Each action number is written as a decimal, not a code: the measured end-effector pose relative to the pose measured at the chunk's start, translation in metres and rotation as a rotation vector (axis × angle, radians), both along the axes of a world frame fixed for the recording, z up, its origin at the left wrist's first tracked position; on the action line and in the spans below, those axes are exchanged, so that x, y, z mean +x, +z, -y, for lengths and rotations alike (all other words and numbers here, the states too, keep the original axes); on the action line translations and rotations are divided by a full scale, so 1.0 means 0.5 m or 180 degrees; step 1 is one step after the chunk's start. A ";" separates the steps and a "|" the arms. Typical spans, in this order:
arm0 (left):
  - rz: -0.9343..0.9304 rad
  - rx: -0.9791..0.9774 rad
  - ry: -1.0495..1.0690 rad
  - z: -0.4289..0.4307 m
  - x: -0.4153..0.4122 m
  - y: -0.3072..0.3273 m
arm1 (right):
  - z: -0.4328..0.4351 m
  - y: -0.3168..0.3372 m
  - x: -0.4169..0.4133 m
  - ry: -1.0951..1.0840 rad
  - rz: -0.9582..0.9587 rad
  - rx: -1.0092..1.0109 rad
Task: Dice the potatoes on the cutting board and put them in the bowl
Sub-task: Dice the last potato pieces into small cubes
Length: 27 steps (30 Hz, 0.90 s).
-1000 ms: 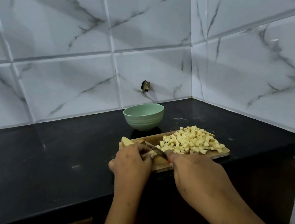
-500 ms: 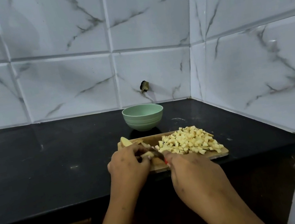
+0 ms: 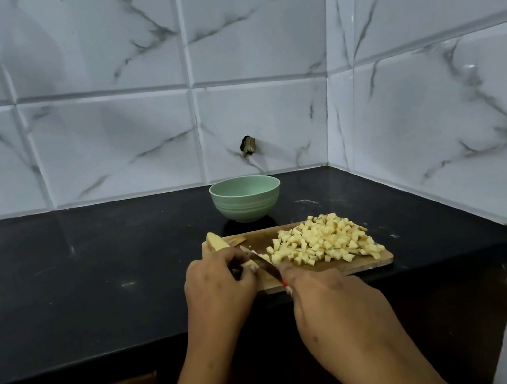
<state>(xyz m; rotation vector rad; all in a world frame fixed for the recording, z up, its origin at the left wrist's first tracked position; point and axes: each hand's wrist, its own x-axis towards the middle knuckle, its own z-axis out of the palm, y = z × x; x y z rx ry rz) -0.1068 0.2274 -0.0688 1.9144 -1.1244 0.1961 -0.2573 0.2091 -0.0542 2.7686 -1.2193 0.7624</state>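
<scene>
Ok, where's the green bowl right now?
In the head view the green bowl stands mid-frame on the black counter, just beyond the far edge of the cutting board and in front of the tiled back wall.
</scene>
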 end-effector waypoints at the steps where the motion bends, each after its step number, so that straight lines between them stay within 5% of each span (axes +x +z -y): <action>1: 0.0016 0.0002 0.0029 -0.001 -0.001 0.001 | 0.002 -0.006 0.005 -0.0057 -0.0009 0.0014; 27: -0.0328 -0.0127 -0.0154 -0.001 0.001 0.003 | -0.008 -0.010 0.025 -0.0017 -0.0183 0.0234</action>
